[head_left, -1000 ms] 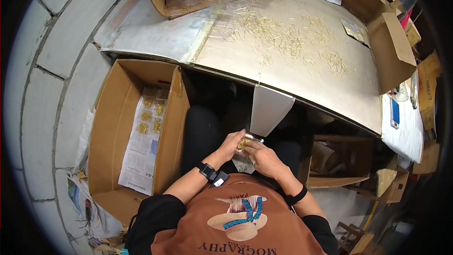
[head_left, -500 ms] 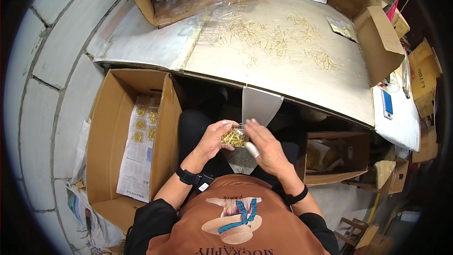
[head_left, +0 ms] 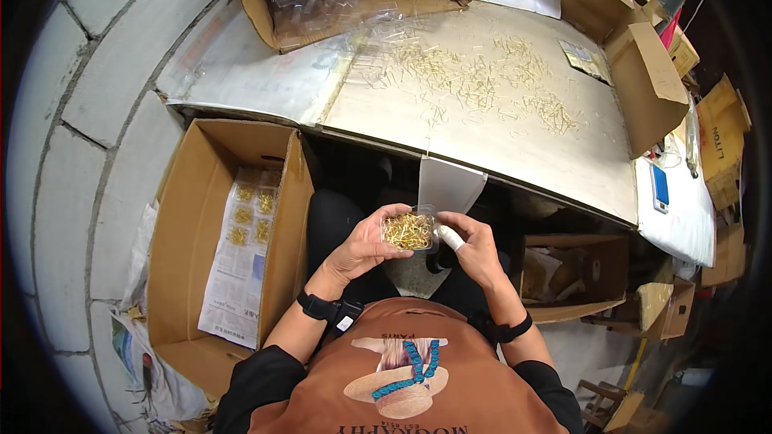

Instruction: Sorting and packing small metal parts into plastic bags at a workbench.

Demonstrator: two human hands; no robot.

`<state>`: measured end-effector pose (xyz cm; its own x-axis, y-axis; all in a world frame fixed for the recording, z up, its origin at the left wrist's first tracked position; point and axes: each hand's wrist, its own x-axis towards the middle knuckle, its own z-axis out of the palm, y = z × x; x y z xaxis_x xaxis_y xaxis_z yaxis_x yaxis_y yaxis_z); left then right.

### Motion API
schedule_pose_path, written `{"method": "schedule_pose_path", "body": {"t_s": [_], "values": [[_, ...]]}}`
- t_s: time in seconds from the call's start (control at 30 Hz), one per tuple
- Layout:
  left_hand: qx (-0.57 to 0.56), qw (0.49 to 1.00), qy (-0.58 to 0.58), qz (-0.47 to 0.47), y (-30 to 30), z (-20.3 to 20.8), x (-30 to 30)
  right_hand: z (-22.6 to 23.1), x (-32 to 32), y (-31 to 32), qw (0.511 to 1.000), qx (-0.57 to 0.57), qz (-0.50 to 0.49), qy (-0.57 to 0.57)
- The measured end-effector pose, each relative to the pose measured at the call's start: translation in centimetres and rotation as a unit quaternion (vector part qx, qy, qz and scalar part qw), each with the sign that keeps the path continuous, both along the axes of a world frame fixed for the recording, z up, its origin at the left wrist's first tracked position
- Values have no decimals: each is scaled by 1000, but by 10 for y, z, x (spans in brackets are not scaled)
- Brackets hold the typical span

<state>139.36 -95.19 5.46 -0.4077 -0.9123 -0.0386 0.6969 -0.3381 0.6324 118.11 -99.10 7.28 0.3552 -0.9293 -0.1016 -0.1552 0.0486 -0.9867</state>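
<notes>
Left hand (head_left: 363, 249): a clear box (head_left: 432, 231) with golden pieces (head_left: 406, 231) is gripped.
Right hand (head_left: 476, 252): placed at the box's edge; whether its grip is closed cannot be told.

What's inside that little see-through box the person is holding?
Lots of thin gold-coloured pieces lie in the see-through box. The left hand covers part of its edge, and the top pieces hide whatever is beneath.

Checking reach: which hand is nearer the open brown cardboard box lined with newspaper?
Left. The left hand is right of the box; the right hand is farther right, beside the clear rectangular plastic case.
</notes>
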Motion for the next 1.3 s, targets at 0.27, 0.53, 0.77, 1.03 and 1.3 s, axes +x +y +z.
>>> {"method": "schedule_pose_path", "body": {"t_s": [0.27,0.53,0.77,1.03,1.3], "values": [[42,997,-59,22,-2,-8,-1,-4,6,-10,991,97,-5,-88],[102,990,-85,43,-3,-11,-4,-1,19,-3,980,-81,-28,177],[173,949,-204,167,-9,-27,-8,14,41,-13,940,-161,79,291],[202,935,-255,140,5,-58,18,52,61,-142,891,-329,-27,313],[233,949,-210,40,19,-114,-6,20,66,-176,766,-367,110,517]]}}
